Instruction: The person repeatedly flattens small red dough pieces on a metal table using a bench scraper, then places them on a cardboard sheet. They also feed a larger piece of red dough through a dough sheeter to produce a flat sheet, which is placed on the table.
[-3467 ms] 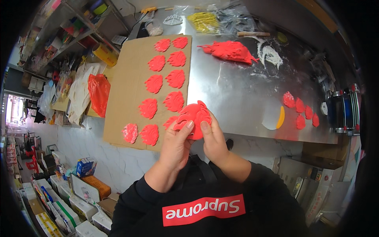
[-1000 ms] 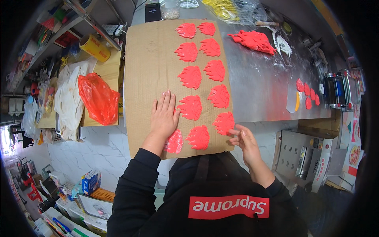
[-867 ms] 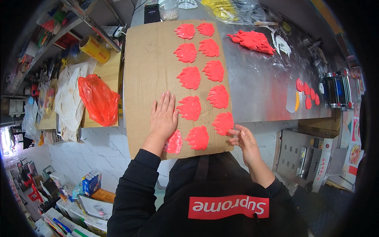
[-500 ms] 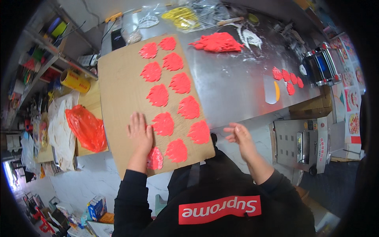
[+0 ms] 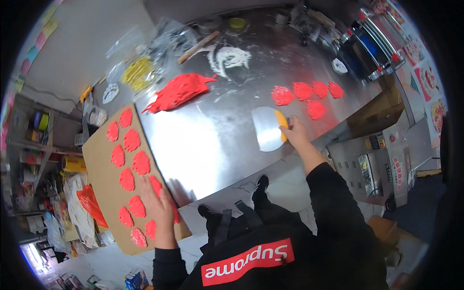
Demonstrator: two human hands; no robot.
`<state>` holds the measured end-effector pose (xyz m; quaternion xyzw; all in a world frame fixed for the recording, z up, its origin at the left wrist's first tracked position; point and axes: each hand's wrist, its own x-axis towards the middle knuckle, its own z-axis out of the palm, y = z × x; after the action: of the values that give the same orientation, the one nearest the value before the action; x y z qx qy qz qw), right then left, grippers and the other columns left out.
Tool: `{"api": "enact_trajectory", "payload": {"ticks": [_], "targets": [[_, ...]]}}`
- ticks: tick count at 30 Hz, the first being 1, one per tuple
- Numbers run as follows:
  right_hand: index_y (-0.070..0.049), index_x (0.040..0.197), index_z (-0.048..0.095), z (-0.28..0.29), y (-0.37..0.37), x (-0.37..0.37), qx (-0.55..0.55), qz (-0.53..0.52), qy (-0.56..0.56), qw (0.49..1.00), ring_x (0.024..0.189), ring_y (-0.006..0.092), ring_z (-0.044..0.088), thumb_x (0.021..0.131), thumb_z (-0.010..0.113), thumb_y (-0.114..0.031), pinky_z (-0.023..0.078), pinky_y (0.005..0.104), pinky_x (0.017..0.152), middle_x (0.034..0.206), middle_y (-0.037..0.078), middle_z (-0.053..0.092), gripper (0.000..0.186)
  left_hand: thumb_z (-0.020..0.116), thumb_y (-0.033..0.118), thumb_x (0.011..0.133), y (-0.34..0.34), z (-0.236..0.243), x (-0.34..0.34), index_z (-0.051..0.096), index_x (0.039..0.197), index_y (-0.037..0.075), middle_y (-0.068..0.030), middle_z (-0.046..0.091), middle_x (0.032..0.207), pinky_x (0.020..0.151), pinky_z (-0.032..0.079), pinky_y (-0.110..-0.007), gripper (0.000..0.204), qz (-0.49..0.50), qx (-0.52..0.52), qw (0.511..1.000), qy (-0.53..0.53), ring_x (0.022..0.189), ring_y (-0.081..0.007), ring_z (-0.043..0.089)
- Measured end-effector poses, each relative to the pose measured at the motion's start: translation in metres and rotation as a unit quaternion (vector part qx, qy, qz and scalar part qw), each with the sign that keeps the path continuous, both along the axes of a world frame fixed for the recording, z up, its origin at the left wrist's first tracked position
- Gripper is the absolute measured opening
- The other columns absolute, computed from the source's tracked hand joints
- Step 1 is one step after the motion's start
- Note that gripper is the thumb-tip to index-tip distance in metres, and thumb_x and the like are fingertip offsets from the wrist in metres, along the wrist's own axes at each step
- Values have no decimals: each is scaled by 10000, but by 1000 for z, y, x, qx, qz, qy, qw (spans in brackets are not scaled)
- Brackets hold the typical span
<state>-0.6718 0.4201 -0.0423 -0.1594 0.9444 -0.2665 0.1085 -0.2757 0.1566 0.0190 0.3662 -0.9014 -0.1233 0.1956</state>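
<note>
My right hand [image 5: 297, 134] is closed on the yellow handle of a dough scraper [image 5: 266, 129], whose wide pale blade lies over the steel table near its front edge. Just beyond the scraper sit several flat red dough pieces [image 5: 315, 109] with ragged edges. On the left, my left hand [image 5: 157, 207] is spread out over a brown cardboard sheet [image 5: 99, 162], partly covering the red pieces under it. More red dough pieces [image 5: 118, 156] are laid in rows along the cardboard. A large red dough lump [image 5: 180, 92] rests on the table ahead.
A rolling pin [image 5: 198, 47] lies beside a patch of white powder [image 5: 229, 60] at the back. Plastic bags and a yellow bagged mass [image 5: 140, 73] are at the back left. A roller machine [image 5: 371, 43] stands at the far right, with a metal appliance [image 5: 362, 162] below the table.
My view has turned right. My right hand has moved from beside the table edge to the scraper and taken hold of its handle. My left hand remains at the cardboard, now nearer its right side.
</note>
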Motion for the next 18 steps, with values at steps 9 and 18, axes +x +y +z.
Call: {"api": "enact_trajectory", "payload": {"ticks": [9, 18], "targets": [[-1, 1081, 520, 22, 50, 0, -228, -25, -460, 858, 818, 207, 643, 854, 595, -195, 549, 298, 571, 942, 138, 606, 308, 523, 242, 901, 94, -4, -251, 405, 1351, -7, -212, 405, 1405, 1065, 283, -467, 528, -277, 124, 953, 21, 1306, -364, 375], [-35, 1182, 414, 6, 50, 14, -457, -284, -417, 733, 889, 259, 630, 955, 511, -217, 575, 371, 695, 1058, 132, 546, 306, 444, 363, 930, 104, -57, -423, 353, 1418, 83, -68, 315, 1494, 1141, 176, -407, 570, -486, 9, 869, -95, 1389, -223, 259]]}}
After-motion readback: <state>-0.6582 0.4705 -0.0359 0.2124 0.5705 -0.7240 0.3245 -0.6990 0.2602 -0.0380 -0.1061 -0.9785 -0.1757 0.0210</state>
